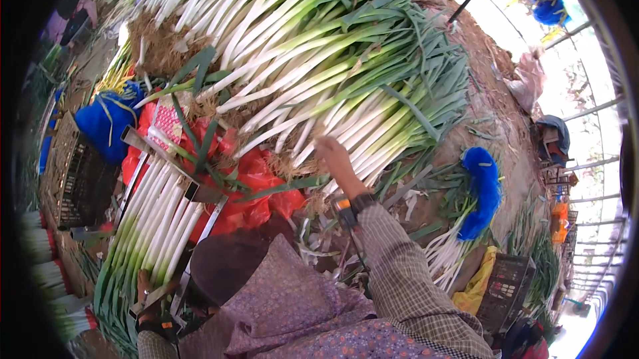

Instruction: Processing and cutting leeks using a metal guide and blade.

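Green-white long leek stalks [319, 72] w/ right hand [333, 152] touching pile

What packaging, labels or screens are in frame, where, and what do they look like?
Red plastic bag: crumpled, centre, under the green onion pile.
Patterned red-and-white packet: left of centre, flat, at the bag's upper edge.
Yellow bag: lower right, beside a dark crate.
No screens visible.

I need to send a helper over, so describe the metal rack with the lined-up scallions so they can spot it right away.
Start at the huge heap of loose scallions filling the upper middle, then drop to the crumpled red plastic sheet below it. Just left of that sheet is the metal rack. Its scallions lie straight and side by side, unlike the sprawling heap.
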Demonstrator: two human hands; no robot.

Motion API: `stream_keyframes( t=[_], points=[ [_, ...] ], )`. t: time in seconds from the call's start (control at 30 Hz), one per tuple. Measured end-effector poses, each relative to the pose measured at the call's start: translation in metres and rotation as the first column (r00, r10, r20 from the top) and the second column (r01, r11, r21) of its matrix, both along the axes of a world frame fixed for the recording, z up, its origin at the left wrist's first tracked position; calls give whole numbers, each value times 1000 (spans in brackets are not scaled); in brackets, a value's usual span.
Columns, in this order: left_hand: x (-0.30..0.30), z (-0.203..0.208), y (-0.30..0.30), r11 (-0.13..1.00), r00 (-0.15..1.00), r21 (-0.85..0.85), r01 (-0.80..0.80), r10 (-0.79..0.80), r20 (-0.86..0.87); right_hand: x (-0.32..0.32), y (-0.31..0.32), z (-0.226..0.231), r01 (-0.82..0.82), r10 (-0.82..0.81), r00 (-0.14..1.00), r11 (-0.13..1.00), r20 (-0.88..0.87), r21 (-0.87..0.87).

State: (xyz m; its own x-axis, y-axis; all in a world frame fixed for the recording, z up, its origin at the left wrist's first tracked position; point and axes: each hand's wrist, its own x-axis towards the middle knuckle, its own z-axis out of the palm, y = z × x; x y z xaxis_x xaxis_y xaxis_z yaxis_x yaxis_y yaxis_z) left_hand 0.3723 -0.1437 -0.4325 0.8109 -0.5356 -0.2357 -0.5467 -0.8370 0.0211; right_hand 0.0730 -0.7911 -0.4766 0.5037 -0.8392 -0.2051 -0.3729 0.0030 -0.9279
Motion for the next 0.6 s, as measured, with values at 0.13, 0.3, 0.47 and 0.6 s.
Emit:
stream_keyframes(
  t=[0.13, 0.3, 0.47, 0.6],
  points=[
    [-1, -10, -18, 999, 999, -7, 31, -32, -21, 61, -54, -31, 42, -91, 975, 972, -205, -229],
    [-3, -8, -16, 1000, 1000, 2, 23, -23, -19, 89, -63, -24, 187, -234, 946, 959, -223, -212],
    [-5, -1, -5, 1000, 1000, 8, 1, -1, 3, 43, -1, 35, 504, -532, 812, 847, 241, 171],
    [-3, -14, -16, 999, 999, -14, 31, -31, -9, -29, 35, 59, 316, -721, 525, 659, 453, 682]
  ],
)
